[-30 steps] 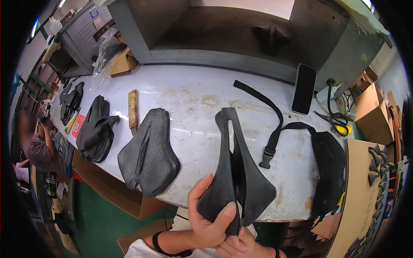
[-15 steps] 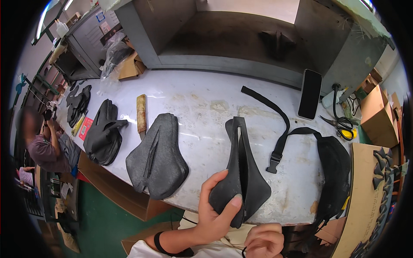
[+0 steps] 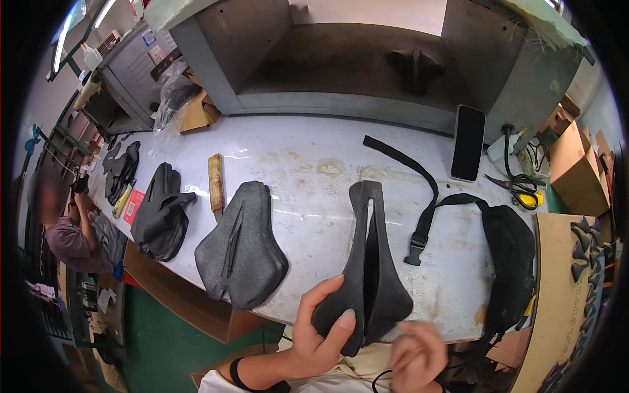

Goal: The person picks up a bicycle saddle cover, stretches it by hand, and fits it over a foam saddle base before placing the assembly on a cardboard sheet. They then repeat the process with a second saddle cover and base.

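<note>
The left hand [image 3: 321,334] pinches the wide near end of the black saddle-shaped cover [image 3: 367,268] at the tabletop's [image 3: 295,157] near edge, seemingly light, flexible and best gripped there, while the blurred right hand [image 3: 416,350] hovers, its grip unclear.

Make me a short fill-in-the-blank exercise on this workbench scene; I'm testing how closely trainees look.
1. The left hand grips the wide end of a black ____-shaped piece.
2. The grey saddle cover lies to the ____ of the held piece.
3. The strap ends in a plastic ____.
4. The dark phone lies beside the yellow-handled ____.

Missing words: saddle; left; buckle; scissors
</note>
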Available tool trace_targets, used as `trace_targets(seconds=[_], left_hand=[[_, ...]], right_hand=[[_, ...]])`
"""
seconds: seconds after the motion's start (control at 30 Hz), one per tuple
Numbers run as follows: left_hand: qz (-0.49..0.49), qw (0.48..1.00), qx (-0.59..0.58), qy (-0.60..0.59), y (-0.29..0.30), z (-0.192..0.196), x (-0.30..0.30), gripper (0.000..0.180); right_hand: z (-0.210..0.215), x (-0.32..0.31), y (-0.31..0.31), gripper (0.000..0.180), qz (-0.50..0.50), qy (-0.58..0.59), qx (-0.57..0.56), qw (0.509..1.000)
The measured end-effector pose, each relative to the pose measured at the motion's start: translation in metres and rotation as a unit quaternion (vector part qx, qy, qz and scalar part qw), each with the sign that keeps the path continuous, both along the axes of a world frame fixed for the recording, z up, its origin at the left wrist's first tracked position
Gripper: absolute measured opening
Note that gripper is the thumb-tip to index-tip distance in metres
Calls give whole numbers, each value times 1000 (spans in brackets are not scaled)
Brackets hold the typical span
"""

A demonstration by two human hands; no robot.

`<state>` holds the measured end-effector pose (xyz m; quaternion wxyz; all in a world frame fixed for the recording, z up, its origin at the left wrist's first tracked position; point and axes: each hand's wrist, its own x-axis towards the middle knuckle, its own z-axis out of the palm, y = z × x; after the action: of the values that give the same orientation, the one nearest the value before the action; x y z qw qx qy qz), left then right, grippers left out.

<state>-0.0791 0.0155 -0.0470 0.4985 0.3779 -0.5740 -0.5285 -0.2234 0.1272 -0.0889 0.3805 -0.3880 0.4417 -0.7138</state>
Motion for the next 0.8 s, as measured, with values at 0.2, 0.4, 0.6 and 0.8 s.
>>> trace_targets(seconds=[0.2,0.4,0.6,0.8], left_hand=[[-266,912,280,138,-27,13,33,69],[-274,957,81,-39,-22,20,36,65],[-135,978,-93,-127,-2,-20,44,90],[-73,887,-298,-344,-13,-9,30,81]], right_hand=[[17,-34,-41,54,149,-108,-9,983],[27,-59,-36,41,232,-135,-43,962],[43,-60,-33,30,208,188,7,960],[73,-18,-47,24,119,370,-104,915]])
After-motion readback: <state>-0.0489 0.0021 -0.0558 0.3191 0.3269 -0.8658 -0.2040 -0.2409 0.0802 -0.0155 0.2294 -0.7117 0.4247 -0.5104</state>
